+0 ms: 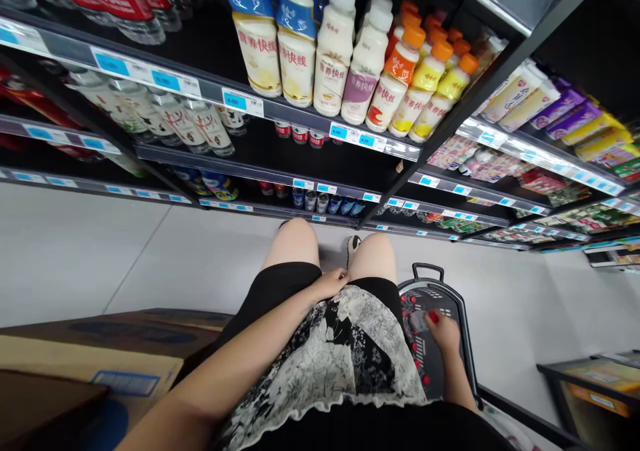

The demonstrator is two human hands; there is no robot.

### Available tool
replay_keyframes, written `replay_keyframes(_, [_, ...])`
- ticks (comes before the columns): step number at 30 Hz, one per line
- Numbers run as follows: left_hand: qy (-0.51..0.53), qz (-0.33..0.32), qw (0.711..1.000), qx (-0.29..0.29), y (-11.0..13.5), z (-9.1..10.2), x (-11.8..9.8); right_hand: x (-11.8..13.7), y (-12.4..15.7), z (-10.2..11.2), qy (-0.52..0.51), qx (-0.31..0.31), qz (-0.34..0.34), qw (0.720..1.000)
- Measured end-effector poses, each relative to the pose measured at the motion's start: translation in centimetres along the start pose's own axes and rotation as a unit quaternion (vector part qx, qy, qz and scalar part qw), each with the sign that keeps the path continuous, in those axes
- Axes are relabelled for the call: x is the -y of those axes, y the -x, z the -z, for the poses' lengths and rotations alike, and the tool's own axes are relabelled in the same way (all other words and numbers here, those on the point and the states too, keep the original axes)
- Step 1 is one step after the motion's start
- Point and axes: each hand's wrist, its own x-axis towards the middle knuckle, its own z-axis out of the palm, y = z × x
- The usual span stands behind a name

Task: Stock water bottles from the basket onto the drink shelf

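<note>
My left hand [333, 283] rests on my lap at the hem of my black shorts, its fingers curled in and nothing visible in them. Down at my right side, my right hand [444, 334] is over a dark shopping basket [467, 318]. Its fingers are closed at the red cap of a clear plastic bottle [416, 322], which lies tilted toward the left. Several more red caps [414, 348] show in the basket around it; the bottles below them are partly hidden. A black handle [428, 269] stands up at the basket's far end.
Shelves in front hold milk drink bottles [330, 51], red-labelled water bottles [120, 1], clear bottles [200, 121] and small cans [323, 202]. Packaged snacks [520, 98] fill shelves at right. Cardboard boxes [145, 344] stand close at left, and a low display [595, 384] at lower right.
</note>
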Motion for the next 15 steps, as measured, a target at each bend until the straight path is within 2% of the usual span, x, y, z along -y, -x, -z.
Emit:
replay_keyframes(2, [0.04,0.007,0.999,0.001,0.0,-0.3,0.2,1.6,0.0,3.1,-0.005,-0.107,0.029,0.994])
replay_keyframes(4, [0.088,0.018,0.996,0.003,-0.3,-0.6,0.2,3.8,-0.2,6.5,-0.034,-0.212,0.059,0.975])
replay_keyframes(7, [0.165,0.036,0.986,0.012,-0.8,-0.7,-0.1,7.6,-0.4,11.6,-0.118,-0.308,0.092,0.94])
replay_keyframes(11, [0.251,0.048,0.966,0.042,-1.2,0.1,-0.7,13.0,-0.4,17.2,-0.305,-0.335,0.151,0.879])
replay_keyframes(13, [0.313,0.035,0.947,0.066,-1.1,0.6,-1.1,15.8,-0.7,18.8,-0.4,-0.332,0.176,0.836])
replay_keyframes(15, [0.391,0.004,0.913,0.112,-0.7,1.0,-1.4,18.4,-1.2,19.6,-0.487,-0.305,0.196,0.794])
